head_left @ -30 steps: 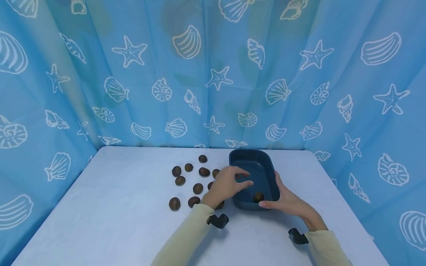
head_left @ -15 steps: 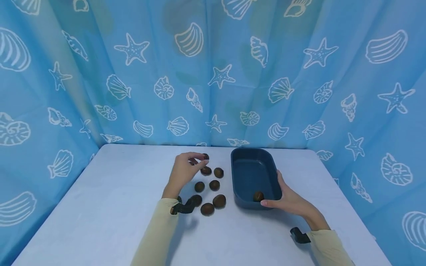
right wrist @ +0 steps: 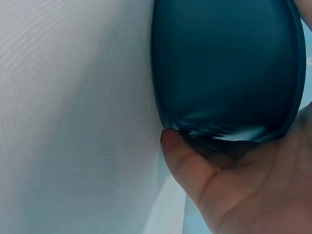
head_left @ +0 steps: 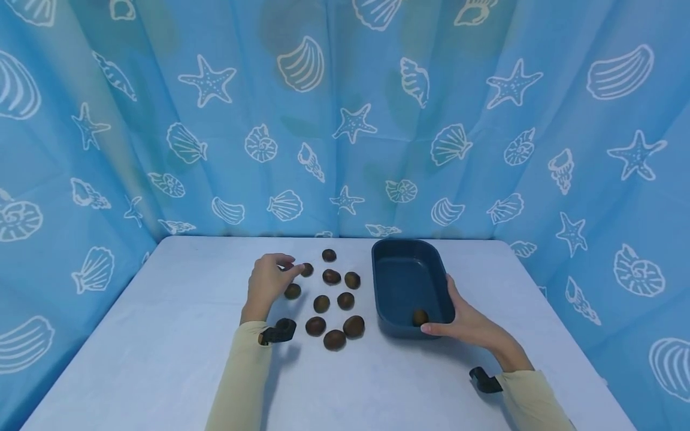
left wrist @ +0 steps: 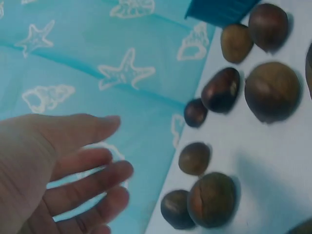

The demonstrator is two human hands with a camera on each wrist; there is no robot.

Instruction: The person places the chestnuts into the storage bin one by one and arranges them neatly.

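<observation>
Several brown chestnuts (head_left: pixel 321 303) lie loose on the white table, left of a dark blue rectangular tub (head_left: pixel 412 278). Inside the tub, near its front wall, sits a single chestnut (head_left: pixel 420 317). My left hand (head_left: pixel 266 282) hovers at the left edge of the group, thumb and fingers apart, its fingertips right by a small chestnut (head_left: pixel 306 269). The left wrist view shows nothing between those spread fingers (left wrist: pixel 97 183). My right hand (head_left: pixel 470 325) grips the tub's front right corner, thumb at the rim and the other fingers along the outer side, mostly hidden.
A blue curtain (head_left: pixel 302 149) with white sea-shell prints hangs behind and beside the table (head_left: pixel 162 335). Black wrist cameras are worn on the left wrist (head_left: pixel 277 331) and right wrist (head_left: pixel 484 380).
My left hand has moved from over the tub leftward across the chestnuts to the group's left edge. The right hand has kept its hold, and the tub stands in the same spot.
</observation>
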